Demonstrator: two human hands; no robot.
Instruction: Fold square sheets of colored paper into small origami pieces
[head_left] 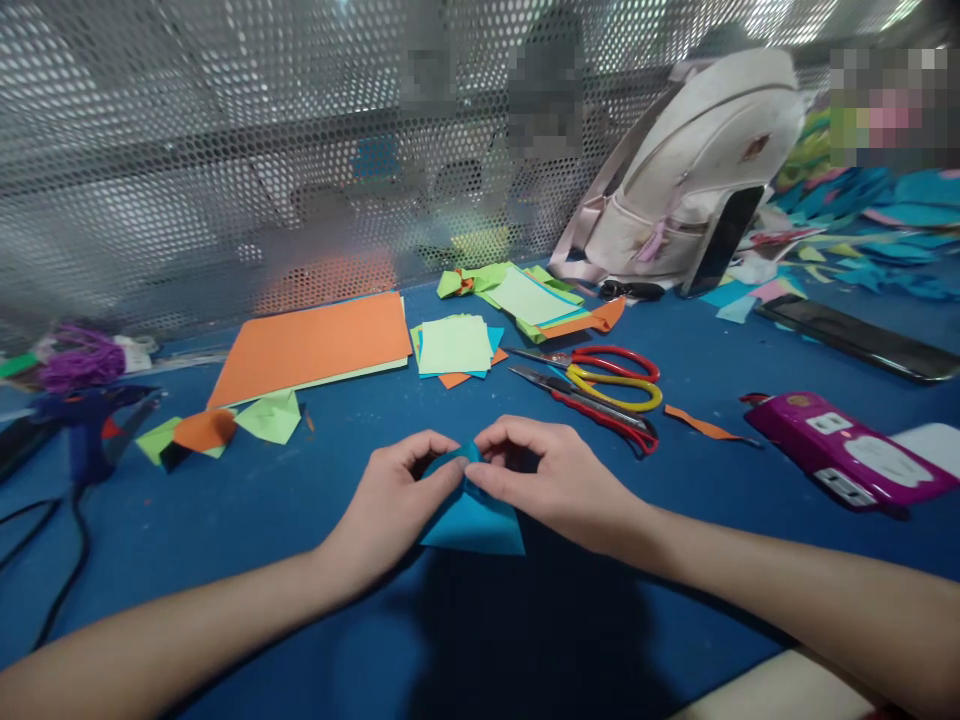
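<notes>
At far left of the frame: purple yarn [79, 360] and a blue glue gun [94, 425] on the blue surface [225, 520]. Right of those, small folded green and orange pieces [225, 422], then a large orange sheet [315, 345] in the upper middle. At centre, lower half: left hand [394, 505] with grip closed, pinching the top corner of a blue folded paper [472, 520] lying on the surface. Touching it from the other side, right hand [551, 480], grip likewise pinched on the same corner. Above the hands, a stack of paper squares [454, 348]; just right, two pairs of scissors [600, 390]. Upper right: white backpack [697, 170]. Far right: magenta power strip [847, 452].
</notes>
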